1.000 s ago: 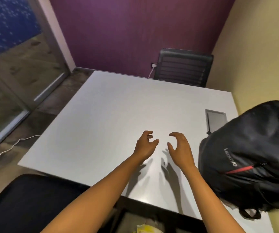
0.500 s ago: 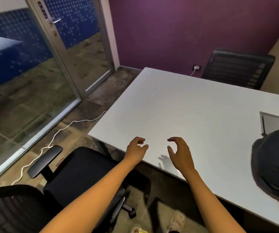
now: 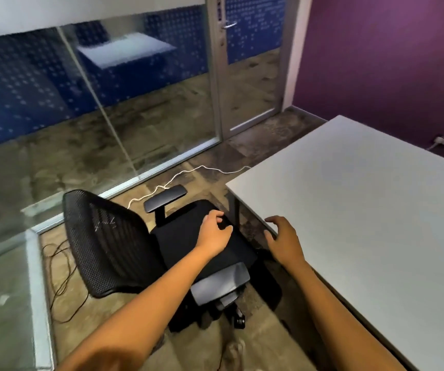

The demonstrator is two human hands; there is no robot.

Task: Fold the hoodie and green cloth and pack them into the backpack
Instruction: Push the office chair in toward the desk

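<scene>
Both hands empty: left hand [image 3: 215, 232] loosely curled over the seat of the black office chair [image 3: 124, 245], right hand [image 3: 282, 238] half open with fingers spread, hovering by the near corner of the desk [image 3: 363, 210]; neither grips anything. What changed: a second ago the hands hung over the desk with the backpack at the right edge; the view has swung hard left since, and the backpack is now out of frame. Hoodie and green cloth not visible anywhere here, neither on the chair seat nor on the part of the desk in view. My read: task barely begun, person is turning to look for or fetch the clothes, nothing folded yet. Around: glass partition and door [image 3: 242, 76] behind the chair, white cable [image 3: 188, 174] trailing across the floor to the desk, dark cables [image 3: 60, 277] looped beside the chair base. Chair sits between the person and the floor space; cables are a snag risk underfoot.
</scene>
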